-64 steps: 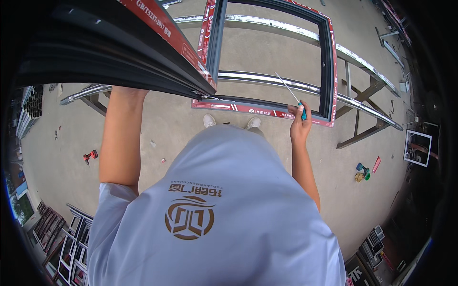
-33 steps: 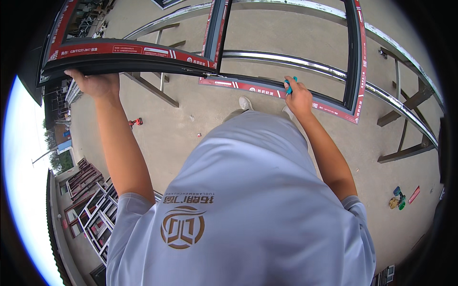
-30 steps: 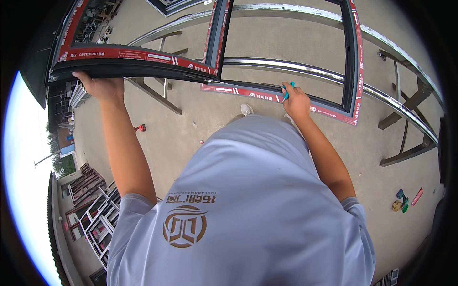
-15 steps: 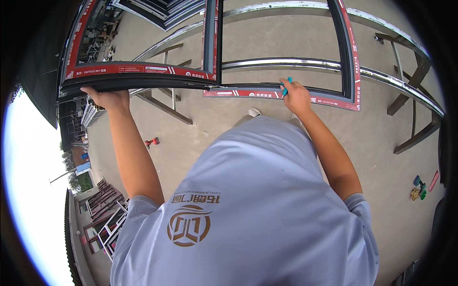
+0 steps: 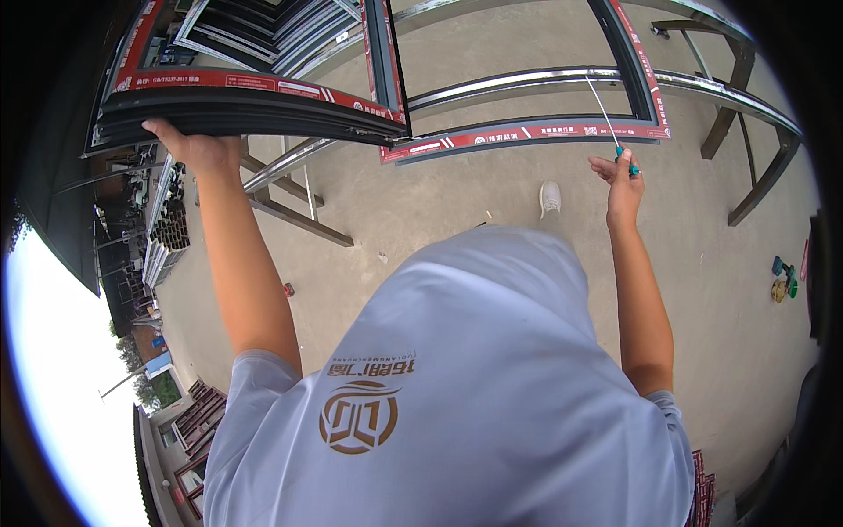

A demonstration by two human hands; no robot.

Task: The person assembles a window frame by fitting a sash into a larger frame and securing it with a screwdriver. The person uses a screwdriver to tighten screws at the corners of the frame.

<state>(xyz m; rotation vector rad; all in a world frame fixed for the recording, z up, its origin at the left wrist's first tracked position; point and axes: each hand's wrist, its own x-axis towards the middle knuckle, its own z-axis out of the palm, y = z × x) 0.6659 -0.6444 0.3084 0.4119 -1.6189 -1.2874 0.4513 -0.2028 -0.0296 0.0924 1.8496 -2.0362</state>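
My left hand [image 5: 200, 151] is closed on the near lower edge of a dark window sash [image 5: 255, 112] with red printed tape. Its thumb shows on the near side; the other fingers are mostly hidden. The sash stands swung out at the left of a window frame [image 5: 527, 134] that also carries red tape. In my right hand [image 5: 623, 189] is a screwdriver [image 5: 618, 151] with a teal handle and a long thin shaft. Its tip points away from me, over the frame's near right corner, and some fingers stretch out to the left.
Metal rails [image 5: 518, 81] on dark trestle legs [image 5: 742, 114] bear the frame. More dark frames [image 5: 290, 35] lie at the far left. Tools [image 5: 784, 279] sit on the concrete floor at the right. My white shoe [image 5: 550, 198] is below the frame.
My right hand has drawn back from the frame's near bar and moved right, with the screwdriver's shaft now showing. The sash's near edge has tilted, showing more of its dark side.
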